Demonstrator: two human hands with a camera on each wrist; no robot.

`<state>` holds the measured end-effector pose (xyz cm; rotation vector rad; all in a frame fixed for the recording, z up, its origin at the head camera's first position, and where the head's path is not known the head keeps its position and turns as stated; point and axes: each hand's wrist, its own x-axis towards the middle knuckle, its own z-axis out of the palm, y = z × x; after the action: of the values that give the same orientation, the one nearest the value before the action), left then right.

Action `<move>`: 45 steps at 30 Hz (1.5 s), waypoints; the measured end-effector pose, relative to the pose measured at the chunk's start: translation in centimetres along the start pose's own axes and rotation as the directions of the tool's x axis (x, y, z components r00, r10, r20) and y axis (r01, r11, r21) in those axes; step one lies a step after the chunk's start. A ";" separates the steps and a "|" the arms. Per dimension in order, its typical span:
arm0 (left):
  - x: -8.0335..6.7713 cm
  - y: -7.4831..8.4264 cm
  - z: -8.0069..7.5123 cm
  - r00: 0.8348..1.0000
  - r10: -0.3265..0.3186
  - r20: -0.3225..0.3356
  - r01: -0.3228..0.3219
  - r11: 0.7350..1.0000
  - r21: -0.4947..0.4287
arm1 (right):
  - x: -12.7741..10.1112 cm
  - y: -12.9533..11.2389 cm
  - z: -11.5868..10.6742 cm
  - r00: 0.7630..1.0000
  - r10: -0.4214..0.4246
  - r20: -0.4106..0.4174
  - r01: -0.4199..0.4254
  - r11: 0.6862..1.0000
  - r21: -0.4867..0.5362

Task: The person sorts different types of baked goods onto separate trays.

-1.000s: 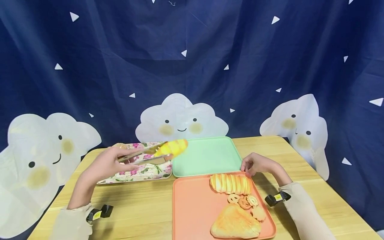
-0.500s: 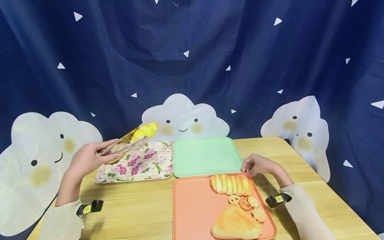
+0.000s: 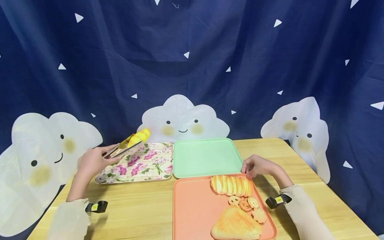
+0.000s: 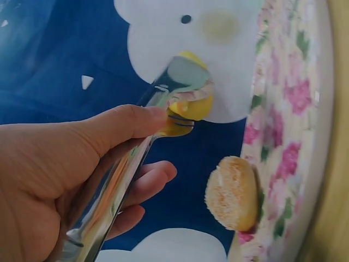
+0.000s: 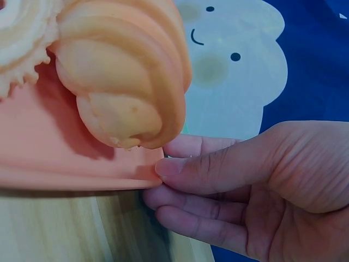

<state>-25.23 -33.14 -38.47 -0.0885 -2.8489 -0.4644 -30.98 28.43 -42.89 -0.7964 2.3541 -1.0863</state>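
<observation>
My left hand (image 3: 92,162) grips a pair of metal tongs (image 3: 129,150) over the left part of the floral tray (image 3: 159,166). Pinched between the tongs' ends is a yellow piece of bread (image 3: 140,137), held above the tray's far edge. In the left wrist view a pale, crumb-topped bun (image 4: 232,194) lies on the floral tray, below the tongs. With thumb and fingers, my right hand (image 3: 260,165) pinches the far right corner of the orange tray (image 3: 190,206). Right by those fingers lies a ridged bread loaf (image 3: 231,185).
A triangular bread (image 3: 236,224) and several small cookies (image 3: 245,204) also lie on the orange tray's right side. The mint green tray (image 3: 207,157) stands behind it, beside the floral one. A dark blue curtain (image 3: 168,73) hangs behind the wooden table (image 3: 135,206).
The left hand has carried the tongs and yellow bread leftward from near the green tray, rising and then dipping slightly. The right hand stays at the orange tray's corner.
</observation>
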 end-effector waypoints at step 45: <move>0.3 -1.5 2.3 0.983 -0.139 0.123 0.131 0.989 0.070 | 0.1 0.3 0.0 1.000 0.007 -0.014 -0.007 1.000 -0.007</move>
<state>-26.16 -33.80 -40.92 0.0908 -3.0047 -0.4114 -31.16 28.55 -43.16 -0.7849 2.3723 -1.0847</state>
